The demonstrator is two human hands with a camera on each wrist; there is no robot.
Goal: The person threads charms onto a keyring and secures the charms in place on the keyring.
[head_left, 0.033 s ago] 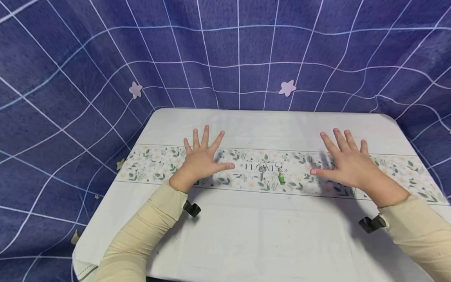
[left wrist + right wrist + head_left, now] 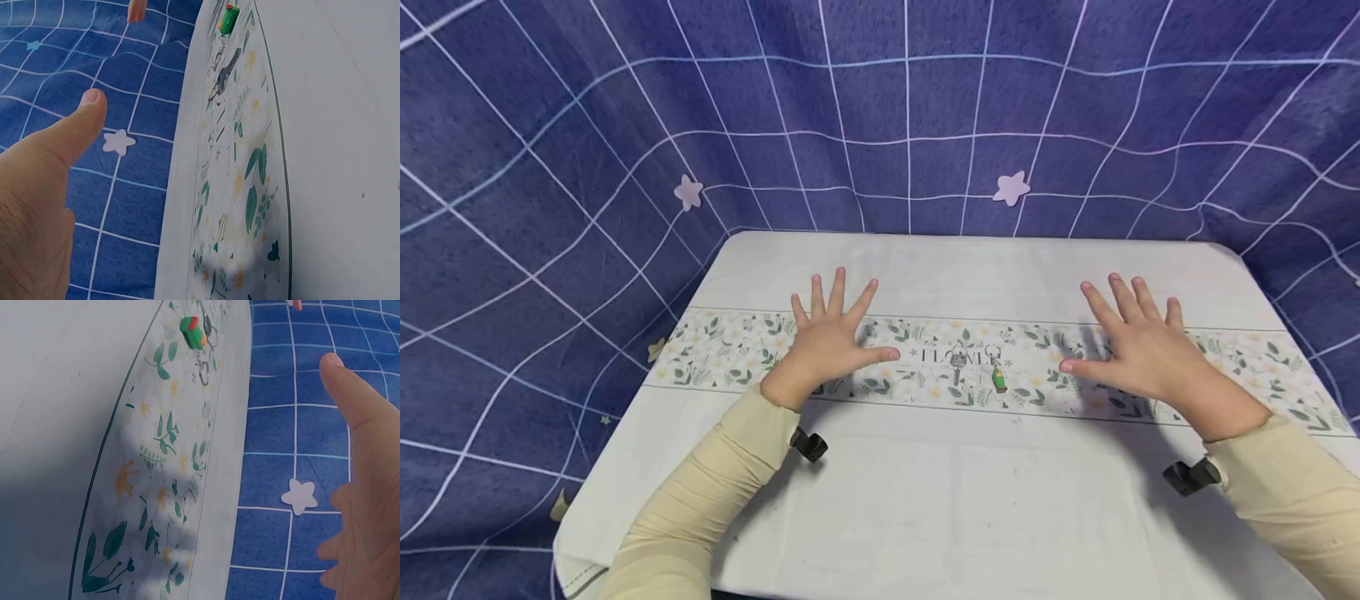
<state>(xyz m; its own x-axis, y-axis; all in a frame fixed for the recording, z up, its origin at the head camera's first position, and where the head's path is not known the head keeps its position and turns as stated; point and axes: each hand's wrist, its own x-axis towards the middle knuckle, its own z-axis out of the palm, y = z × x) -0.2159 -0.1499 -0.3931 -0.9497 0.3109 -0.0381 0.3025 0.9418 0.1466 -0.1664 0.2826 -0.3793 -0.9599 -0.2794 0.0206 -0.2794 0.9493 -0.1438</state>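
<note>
Two small things lie side by side on the flowered band in the middle of the table. One is a silver key (image 2: 957, 363) with a ring at its top. Just right of it is a green keychain charm (image 2: 999, 379) on a short chain with a metal ring; its red end shows in the right wrist view (image 2: 193, 332). My left hand (image 2: 827, 346) hovers left of the key with its fingers spread and holds nothing. On the other side, my right hand (image 2: 1138, 354) is also spread and bare, its thumb pointing toward the charm.
A white cloth (image 2: 917, 492) with a printed flower band covers the table. Behind and to the left hangs a blue gridded curtain (image 2: 865, 100) with pale stars. Each sleeve cuff carries a black wrist camera, the left one (image 2: 808, 445) and the right one (image 2: 1192, 477).
</note>
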